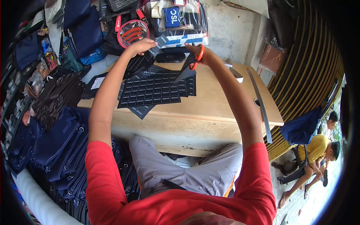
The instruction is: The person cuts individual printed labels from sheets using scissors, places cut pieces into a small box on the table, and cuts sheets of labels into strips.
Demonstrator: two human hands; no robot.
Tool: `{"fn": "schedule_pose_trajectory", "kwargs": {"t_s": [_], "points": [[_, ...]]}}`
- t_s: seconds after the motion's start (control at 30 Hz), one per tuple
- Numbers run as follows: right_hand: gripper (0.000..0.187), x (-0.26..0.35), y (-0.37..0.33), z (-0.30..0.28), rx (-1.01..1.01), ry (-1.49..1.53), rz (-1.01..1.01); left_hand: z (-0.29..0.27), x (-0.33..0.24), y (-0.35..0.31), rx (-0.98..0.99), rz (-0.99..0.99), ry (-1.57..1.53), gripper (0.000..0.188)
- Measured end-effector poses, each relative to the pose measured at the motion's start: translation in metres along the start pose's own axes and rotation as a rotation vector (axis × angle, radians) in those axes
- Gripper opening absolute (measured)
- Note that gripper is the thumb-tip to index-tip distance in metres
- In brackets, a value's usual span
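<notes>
My left hand (141,47) is closed on a black label strip (160,42) with pale print, raised above the far side of the wooden table. Opposite it, my right hand (205,56) has orange-handled scissors (197,57) looped on it, with the dark blades pointing down and to the left. Its fingertips stretch left, and I cannot tell whether they also touch anything small. Below both hands, several black label sheets (152,89), printed in a grid, lie overlapped on the table. A dark oval case (170,57) sits between the hands, close to the wall.
The wooden table (217,103) carries a long metal ruler (261,101) at its right edge and a small white box (236,74). Plastic-packed goods (183,26) stand at the back. Stacks of navy bags (62,150) fill the left. Outside, at right, sits a person in yellow (317,150).
</notes>
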State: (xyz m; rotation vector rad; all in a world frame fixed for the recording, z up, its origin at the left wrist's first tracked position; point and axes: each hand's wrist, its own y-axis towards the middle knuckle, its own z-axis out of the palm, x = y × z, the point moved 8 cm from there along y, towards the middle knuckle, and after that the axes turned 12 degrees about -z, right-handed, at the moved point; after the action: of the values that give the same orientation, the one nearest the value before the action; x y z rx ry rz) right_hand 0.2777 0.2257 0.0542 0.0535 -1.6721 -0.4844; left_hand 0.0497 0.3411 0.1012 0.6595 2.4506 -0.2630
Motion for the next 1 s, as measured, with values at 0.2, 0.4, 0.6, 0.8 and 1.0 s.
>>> {"fn": "schedule_pose_trajectory", "kwargs": {"t_s": [0.2, 0.4, 0.6, 0.8, 1.0], "points": [[0.05, 0.012, 0.003, 0.02, -0.123, -0.421, -0.053, -0.009, -0.007, -0.036, -0.02, 0.088, -0.082, 0.048], [0.038, -0.012, 0.013, 0.002, -0.182, -0.447, -0.122, 0.058, -0.043, -0.083, 0.315, 0.331, -0.243, 0.041], [0.031, -0.048, -0.001, 0.007, -0.351, 0.227, 0.066, 0.129, -0.059, -0.134, 0.009, 0.66, 0.319, 0.038], [0.028, -0.058, -0.013, -0.016, -0.327, 0.395, 0.098, 0.144, -0.072, -0.135, -0.383, 0.643, 0.552, 0.021], [0.034, -0.066, -0.033, -0.026, -0.419, 0.268, 0.085, 0.156, -0.061, -0.116, -0.319, 0.647, 0.427, 0.019]]}}
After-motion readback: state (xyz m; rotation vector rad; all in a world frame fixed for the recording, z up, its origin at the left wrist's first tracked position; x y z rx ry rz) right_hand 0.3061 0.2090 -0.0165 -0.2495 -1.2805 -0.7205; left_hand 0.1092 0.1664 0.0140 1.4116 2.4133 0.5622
